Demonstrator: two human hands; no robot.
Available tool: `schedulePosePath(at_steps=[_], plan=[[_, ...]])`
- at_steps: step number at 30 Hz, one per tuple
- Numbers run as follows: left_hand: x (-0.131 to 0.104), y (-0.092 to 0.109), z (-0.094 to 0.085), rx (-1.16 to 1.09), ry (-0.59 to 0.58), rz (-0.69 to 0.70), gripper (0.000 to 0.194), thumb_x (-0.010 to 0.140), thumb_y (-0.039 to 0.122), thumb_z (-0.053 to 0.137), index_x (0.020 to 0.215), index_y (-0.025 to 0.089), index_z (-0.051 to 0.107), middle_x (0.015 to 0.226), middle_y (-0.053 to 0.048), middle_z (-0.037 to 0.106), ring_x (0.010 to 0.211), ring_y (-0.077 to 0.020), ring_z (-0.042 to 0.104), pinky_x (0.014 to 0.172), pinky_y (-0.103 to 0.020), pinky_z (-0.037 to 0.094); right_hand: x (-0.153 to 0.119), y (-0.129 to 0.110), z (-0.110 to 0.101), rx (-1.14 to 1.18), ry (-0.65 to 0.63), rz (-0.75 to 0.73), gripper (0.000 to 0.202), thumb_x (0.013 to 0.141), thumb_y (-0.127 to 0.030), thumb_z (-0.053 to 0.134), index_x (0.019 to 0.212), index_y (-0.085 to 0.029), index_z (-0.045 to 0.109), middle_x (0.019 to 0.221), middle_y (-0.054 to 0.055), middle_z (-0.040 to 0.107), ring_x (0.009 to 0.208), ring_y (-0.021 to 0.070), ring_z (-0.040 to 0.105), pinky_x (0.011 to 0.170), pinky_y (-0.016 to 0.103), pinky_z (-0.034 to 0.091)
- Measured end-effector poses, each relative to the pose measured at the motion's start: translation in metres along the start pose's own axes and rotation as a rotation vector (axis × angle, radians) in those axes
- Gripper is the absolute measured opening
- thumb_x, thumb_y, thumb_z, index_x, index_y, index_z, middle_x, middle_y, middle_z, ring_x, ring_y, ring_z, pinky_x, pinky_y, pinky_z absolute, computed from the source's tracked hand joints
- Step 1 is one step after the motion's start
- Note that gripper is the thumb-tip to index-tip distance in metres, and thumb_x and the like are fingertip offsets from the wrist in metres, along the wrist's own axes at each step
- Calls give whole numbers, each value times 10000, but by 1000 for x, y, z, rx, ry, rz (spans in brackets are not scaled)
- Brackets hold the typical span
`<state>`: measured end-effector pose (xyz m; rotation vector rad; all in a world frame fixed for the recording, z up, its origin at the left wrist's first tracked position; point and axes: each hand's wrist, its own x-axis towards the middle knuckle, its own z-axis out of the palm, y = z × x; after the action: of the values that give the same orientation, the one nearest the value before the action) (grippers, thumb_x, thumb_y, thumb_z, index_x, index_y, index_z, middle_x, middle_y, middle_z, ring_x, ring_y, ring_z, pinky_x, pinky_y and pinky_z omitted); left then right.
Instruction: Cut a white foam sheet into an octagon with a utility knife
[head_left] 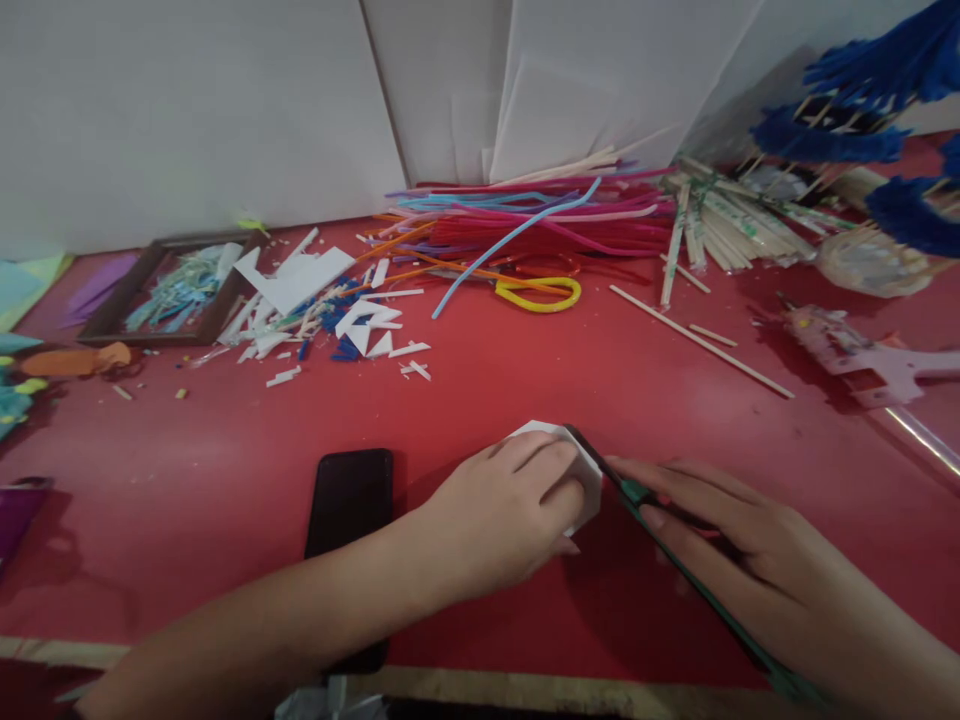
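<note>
My left hand [517, 500] is closed over a small white piece of card [592, 490] with angled corners, just above the red tabletop. Its fingers hide most of the card. In my right hand [742, 540] is a long, thin green tool [701, 585] with a dark, narrow blade-like end, perhaps a craft knife; its exact kind is unclear. The dark end lies along the card's upper right edge and seems to touch it. A black phone [349, 495] lies flat beside my left forearm, which covers its lower part.
White paper scraps [300, 278] lie at the back left beside a brown frame [112, 318]. Behind are colourful pipe cleaners [525, 225] and yellow-handled scissors [538, 293]. Wooden sticks [720, 225], a pink glue gun [885, 365] and blue fringed pieces [832, 130] occupy the right.
</note>
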<state>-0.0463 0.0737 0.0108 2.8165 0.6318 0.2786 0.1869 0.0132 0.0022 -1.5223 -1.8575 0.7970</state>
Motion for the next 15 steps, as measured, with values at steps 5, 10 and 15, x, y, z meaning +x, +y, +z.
schedulePosePath(at_steps=[5, 10, 15], plan=[[-1, 1, 0, 18, 6, -4, 397, 889, 359, 795, 1141, 86, 655, 1274, -198, 680, 1307, -348, 602, 1092, -473, 544, 2, 0, -2, -6, -13, -5, 349, 969, -416, 577, 1232, -311, 782, 1068, 100, 803, 918, 258, 791, 763, 368, 670], [0, 3, 0, 10, 4, -24, 437, 927, 343, 720, 1248, 65, 616, 1293, -199, 680, 1306, -341, 603, 1128, -488, 515, 2, 0, -3, -6, 2, -11, 339, 966, -415, 579, 1201, -297, 794, 1045, 96, 804, 891, 243, 788, 752, 359, 668], [-1, 2, 2, 42, 26, -8, 517, 928, 341, 694, 1318, 20, 583, 1316, -215, 675, 1296, -349, 610, 1153, -492, 491, 1, -2, -3, -16, 6, -4, 334, 967, -383, 575, 1198, -279, 791, 1046, 101, 803, 897, 232, 788, 761, 343, 667]])
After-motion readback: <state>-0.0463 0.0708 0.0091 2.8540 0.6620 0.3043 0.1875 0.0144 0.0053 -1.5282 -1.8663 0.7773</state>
